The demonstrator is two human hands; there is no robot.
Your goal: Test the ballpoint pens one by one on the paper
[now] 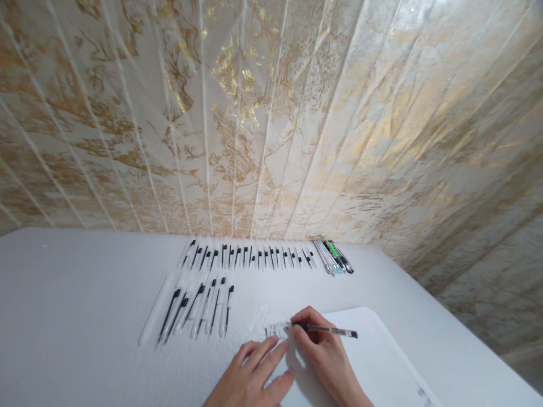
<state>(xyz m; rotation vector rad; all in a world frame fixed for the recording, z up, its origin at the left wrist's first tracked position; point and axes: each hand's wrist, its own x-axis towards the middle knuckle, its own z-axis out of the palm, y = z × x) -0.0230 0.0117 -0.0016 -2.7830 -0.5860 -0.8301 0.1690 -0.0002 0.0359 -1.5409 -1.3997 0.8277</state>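
Observation:
My right hand [324,353] grips a black pen [339,331] with a clear barrel, its tip down near small dark writing [280,329] on a white sheet. Beside it, my left hand [254,373] lies flat with fingers spread, its fingertips at the lower edge of the writing. A larger white sheet [373,350] extends under and to the right of my right hand. The words themselves are too small to read.
Several clear-wrapped black pens [195,311] lie left of my hands. Behind them runs a long row of similar pens [250,258], ending at a bundle of coloured pens [334,258]. A gold-patterned curtain [237,124] hangs behind the white table [76,305].

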